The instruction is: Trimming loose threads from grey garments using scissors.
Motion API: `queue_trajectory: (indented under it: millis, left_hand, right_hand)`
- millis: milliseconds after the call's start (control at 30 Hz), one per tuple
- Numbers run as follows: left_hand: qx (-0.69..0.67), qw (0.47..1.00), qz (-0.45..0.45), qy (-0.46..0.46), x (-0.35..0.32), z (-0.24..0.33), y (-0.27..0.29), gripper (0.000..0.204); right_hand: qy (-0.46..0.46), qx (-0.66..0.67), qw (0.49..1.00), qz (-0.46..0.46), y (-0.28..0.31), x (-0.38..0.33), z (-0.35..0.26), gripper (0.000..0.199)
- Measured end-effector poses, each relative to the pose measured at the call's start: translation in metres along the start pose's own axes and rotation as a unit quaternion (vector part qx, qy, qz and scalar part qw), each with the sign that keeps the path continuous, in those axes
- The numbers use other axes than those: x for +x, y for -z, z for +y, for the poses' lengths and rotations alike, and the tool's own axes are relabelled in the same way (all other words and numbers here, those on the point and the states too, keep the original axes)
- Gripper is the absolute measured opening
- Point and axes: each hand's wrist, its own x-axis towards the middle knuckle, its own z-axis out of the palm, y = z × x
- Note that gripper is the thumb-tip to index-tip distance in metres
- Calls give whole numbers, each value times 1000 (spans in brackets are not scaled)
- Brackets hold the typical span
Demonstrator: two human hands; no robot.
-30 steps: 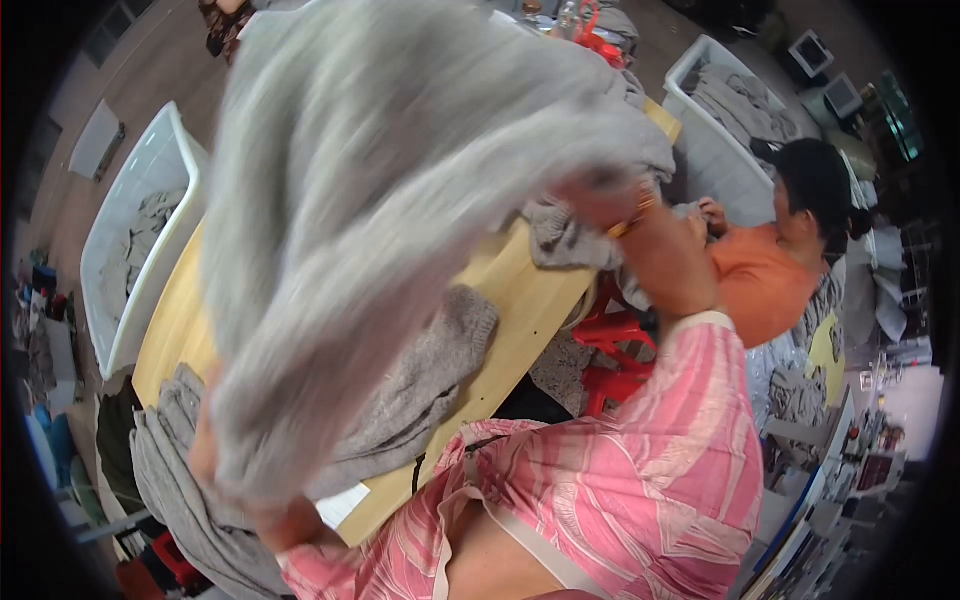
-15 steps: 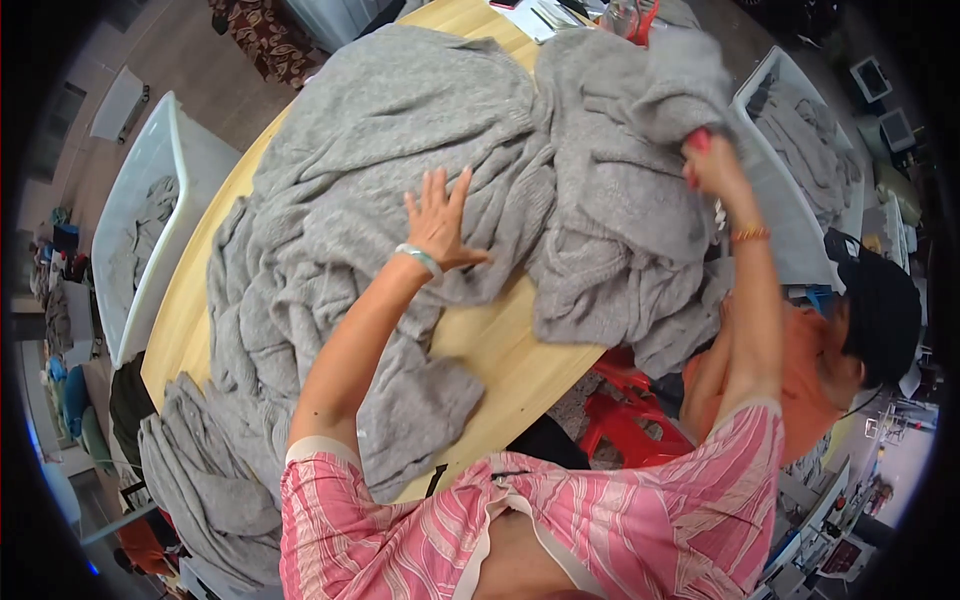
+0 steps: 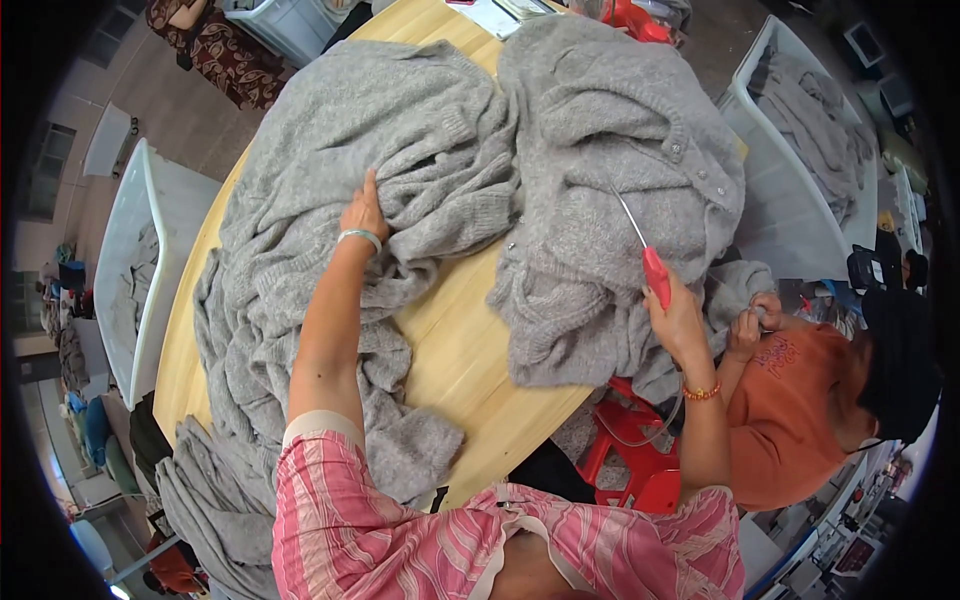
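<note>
My left hand [image 3: 364, 213] is closed on the fabric of a grey knit garment [image 3: 300, 140] in the left heap, its fingertips partly lost in the folds. My right hand [image 3: 675, 318] grips a red-handled tool [image 3: 656, 277] with a thin metal shaft, whose tip meets the cloth. Under that tip lies a grey knit cardigan [image 3: 590, 220], topmost of the right pile, with shiny buttons down its edge. What kind of tool it is I cannot tell.
Both heaps lie on a light wooden table [image 3: 455, 330]. White bins [image 3: 150, 200] with grey knits flank it. A person in an orange shirt [image 3: 790, 420] works close on my right. A red plastic stool [image 3: 625, 460] stands below the table edge. More knitwear [image 3: 215, 510] hangs at lower left.
My left hand has moved left from spread fingers to a hold on the left heap. My right hand has come down and nearer, and the raised grey cloth now lies on the right pile.
</note>
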Motion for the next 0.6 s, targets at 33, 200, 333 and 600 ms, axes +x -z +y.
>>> queue_trajectory:
  millis: [33, 200, 333, 600]
  left_hand:
    - [49, 997, -44, 31, 2, -10, -1, 67]
    - [54, 996, 2, -65, -34, -1, 71, 43]
    - [43, 978, 111, -169, -107, -37, 168, 51]
    - [-23, 996, 49, -70, -349, -112, 323, 61]
  right_hand:
    - [1, 11, 1000, 2, -2, -3, 1, 44]
    - [7, 25, 1000, 6, 12, -21, -15, 42]
    - [33, 46, 998, -26, 11, -29, -49, 42]
    - [84, 50, 992, -77, -18, -62, -135, 44]
